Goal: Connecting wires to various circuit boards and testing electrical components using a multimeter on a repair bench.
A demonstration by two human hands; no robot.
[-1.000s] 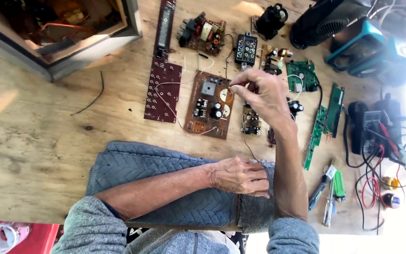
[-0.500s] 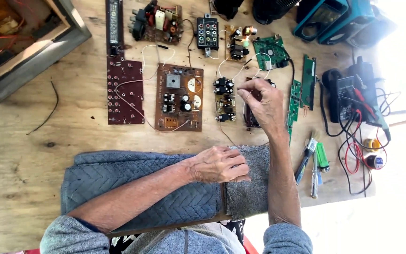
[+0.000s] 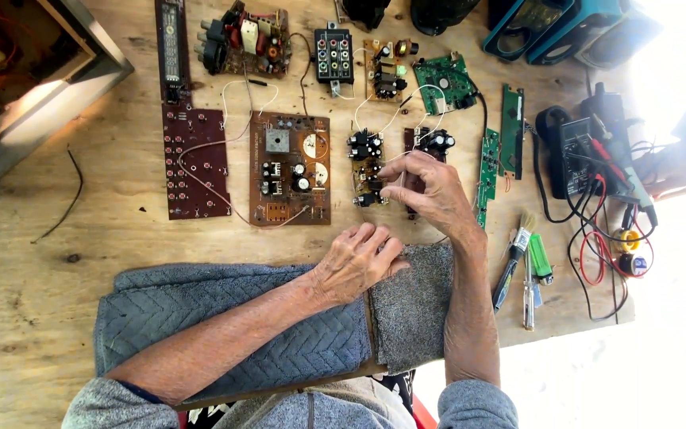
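Nearest, the left hand (image 3: 356,262) lies loosely curled, holding nothing, on the grey quilted cloth (image 3: 232,334). Farther, the right hand (image 3: 430,191) pinches a small dark board (image 3: 426,147) bristling with black capacitors, mid-counter (image 3: 41,262); its fingers hide the board's near half.

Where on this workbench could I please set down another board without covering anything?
Bare wood lies left of the dark red board, between the metal case and grey pad, crossed only by a loose black wire. Around the right hand it is crowded.
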